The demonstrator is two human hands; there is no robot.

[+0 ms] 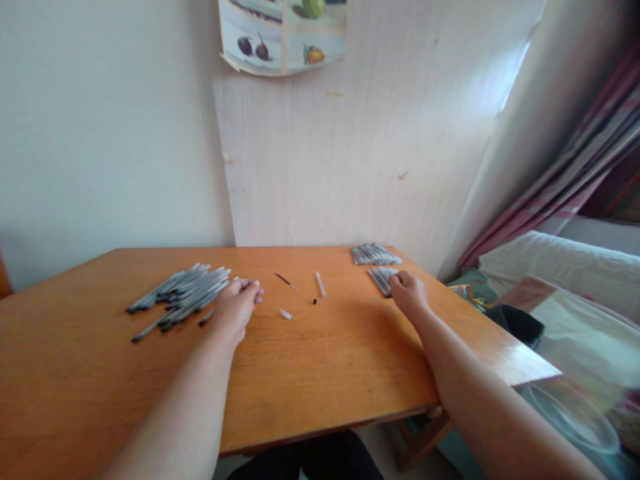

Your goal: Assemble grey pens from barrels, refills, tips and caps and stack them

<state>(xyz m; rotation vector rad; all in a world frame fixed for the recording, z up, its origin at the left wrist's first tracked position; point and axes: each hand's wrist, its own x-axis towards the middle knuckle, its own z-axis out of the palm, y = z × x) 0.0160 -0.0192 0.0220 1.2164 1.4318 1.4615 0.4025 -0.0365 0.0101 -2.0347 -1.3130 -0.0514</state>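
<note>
My left hand (pixel 237 305) is closed, thumb and fingers together, at the right side of a loose pile of pens (pixel 193 288) with clear barrels and black ends. Whatever its fingers hold, if anything, is too small to make out. My right hand (pixel 410 293) is closed at the right end of a neat row of pens (pixel 381 281), its fingertips hidden. Between the hands lie pen parts: a dark thin refill (pixel 283 279), a clear tube (pixel 321 285), a small black plug (pixel 315 302) and a clear cap (pixel 285 314).
Behind the near row, a second row of pens (pixel 374 255) lies near the back edge of the wooden table (pixel 310 373). The wall stands directly behind the table. To the right are a bed (pixel 580 313) and a clear plastic tub (pixel 575 417).
</note>
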